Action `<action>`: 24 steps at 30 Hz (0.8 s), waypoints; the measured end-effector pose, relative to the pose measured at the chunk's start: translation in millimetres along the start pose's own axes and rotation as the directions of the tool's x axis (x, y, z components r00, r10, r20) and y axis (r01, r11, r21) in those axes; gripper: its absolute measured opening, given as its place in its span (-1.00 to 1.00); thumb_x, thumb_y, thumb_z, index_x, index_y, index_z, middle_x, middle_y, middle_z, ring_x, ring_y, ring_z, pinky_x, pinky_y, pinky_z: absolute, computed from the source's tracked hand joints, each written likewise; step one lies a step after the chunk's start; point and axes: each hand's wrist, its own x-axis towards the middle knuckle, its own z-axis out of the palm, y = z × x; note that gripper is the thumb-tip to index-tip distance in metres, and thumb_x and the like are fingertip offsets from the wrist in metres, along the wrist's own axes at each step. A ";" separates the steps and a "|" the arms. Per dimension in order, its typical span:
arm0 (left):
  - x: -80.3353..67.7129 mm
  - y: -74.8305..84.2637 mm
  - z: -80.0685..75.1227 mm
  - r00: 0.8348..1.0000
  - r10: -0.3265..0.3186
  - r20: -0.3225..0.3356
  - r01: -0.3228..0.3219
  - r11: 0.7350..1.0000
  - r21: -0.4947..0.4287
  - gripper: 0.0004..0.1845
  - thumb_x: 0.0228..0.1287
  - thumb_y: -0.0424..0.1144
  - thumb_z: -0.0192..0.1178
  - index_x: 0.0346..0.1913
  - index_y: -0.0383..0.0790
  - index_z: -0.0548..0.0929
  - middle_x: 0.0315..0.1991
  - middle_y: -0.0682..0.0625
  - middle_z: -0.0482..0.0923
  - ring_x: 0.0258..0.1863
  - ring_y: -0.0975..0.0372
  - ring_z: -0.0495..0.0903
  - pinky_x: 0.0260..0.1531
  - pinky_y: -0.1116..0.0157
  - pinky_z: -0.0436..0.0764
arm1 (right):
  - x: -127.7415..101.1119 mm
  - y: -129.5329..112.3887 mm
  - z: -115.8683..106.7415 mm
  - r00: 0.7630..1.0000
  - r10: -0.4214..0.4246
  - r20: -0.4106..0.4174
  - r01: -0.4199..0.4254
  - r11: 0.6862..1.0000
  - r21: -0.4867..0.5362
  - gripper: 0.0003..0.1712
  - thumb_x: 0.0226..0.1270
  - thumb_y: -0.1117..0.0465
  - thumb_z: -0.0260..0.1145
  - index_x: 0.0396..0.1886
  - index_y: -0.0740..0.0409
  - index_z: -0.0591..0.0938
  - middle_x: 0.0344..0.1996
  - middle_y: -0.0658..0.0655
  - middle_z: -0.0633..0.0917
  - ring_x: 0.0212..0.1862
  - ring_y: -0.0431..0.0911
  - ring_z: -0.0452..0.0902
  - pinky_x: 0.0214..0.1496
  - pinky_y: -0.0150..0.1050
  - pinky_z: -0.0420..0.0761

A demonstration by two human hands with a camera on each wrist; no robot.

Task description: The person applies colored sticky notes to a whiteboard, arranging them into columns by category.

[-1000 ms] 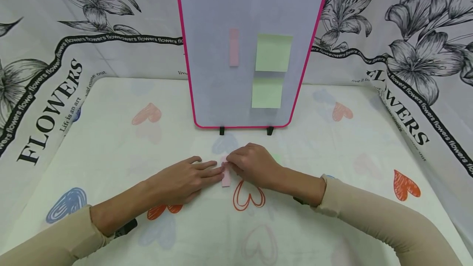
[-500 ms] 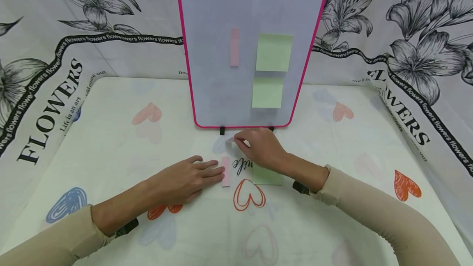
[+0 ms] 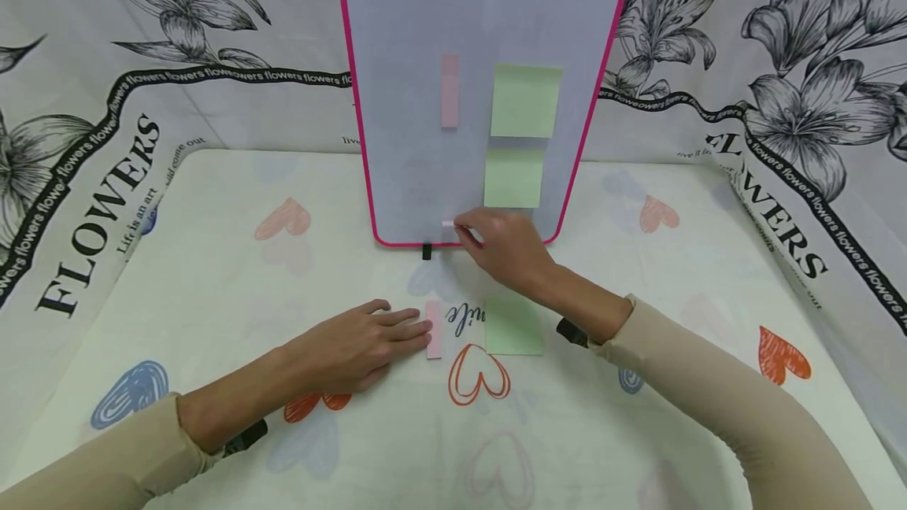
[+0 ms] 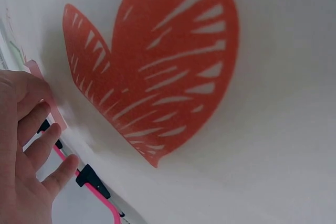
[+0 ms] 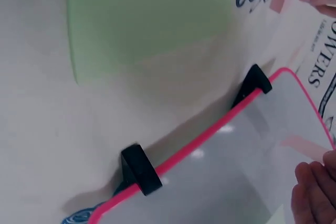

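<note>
My right hand (image 3: 506,246) pinches a thin pink sticky-note strip (image 3: 448,225) between thumb and fingers, low in front of the whiteboard (image 3: 404,148). The whiteboard has a pink frame and stands upright on black feet. Stuck on it are another pink strip (image 3: 449,91) and two green square sticky notes, one upper (image 3: 527,101) and one lower (image 3: 513,179). My left hand (image 3: 354,345) rests on the table with fingers spread, fingertips at the edge of a narrow pink sticky-note pad (image 3: 434,341). In the left wrist view, the left fingers (image 4: 44,148) are loosely extended beside that pad.
A green sticky-note pad (image 3: 516,330) lies on the table right of the pink one, with printed lettering (image 3: 465,319) between them. The white tablecloth (image 3: 340,455) carries printed hearts. A flower-patterned cloth (image 3: 234,116) hangs behind the board.
My right hand has lifted a pink strip off the pad and carried it forward and up to the board's lower edge, uncovering the green pad. The left hand stays in place.
</note>
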 end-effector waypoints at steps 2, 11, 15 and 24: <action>-0.2 -0.1 0.1 1.000 -0.001 0.001 0.001 1.000 0.000 -0.45 0.35 -0.17 0.13 0.40 -0.10 0.48 0.38 0.03 0.43 0.37 0.10 0.40 0.22 0.06 0.47 | 3.4 1.0 -2.1 0.996 -0.060 -0.066 0.060 0.998 -0.014 -0.92 0.25 0.38 0.39 -0.26 0.25 0.74 -0.33 0.13 0.79 -0.31 -0.03 0.73 -0.21 -0.21 0.71; -0.5 -0.4 0.3 1.000 0.010 -0.011 -0.010 1.000 0.019 -0.45 0.33 -0.18 0.14 0.39 -0.11 0.49 0.38 0.03 0.44 0.37 0.10 0.41 0.21 0.08 0.47 | 23.2 5.5 -17.0 0.902 -0.302 -0.310 0.262 0.951 -0.165 -0.93 0.19 0.43 0.41 -0.32 0.33 0.71 -0.34 0.23 0.76 -0.30 0.06 0.73 -0.18 -0.07 0.73; -0.3 -0.3 0.0 1.000 0.011 -0.013 -0.010 1.000 0.021 -0.45 0.33 -0.17 0.14 0.39 -0.11 0.49 0.37 0.03 0.45 0.36 0.11 0.42 0.20 0.09 0.48 | 30.4 8.0 -19.1 0.862 -0.355 -0.362 0.291 0.931 -0.219 -0.95 0.20 0.44 0.39 -0.32 0.34 0.71 -0.33 0.24 0.76 -0.29 0.06 0.73 -0.18 -0.06 0.72; -0.6 0.6 -0.2 1.000 0.014 -0.027 -0.013 1.000 0.026 -0.46 0.32 -0.18 0.13 0.37 -0.12 0.51 0.35 0.02 0.47 0.35 0.10 0.44 0.19 0.10 0.49 | 40.8 12.6 -16.8 0.829 -0.386 -0.404 0.296 0.917 -0.269 -0.93 0.23 0.43 0.39 -0.28 0.34 0.72 -0.32 0.23 0.76 -0.29 0.06 0.71 -0.12 -0.07 0.71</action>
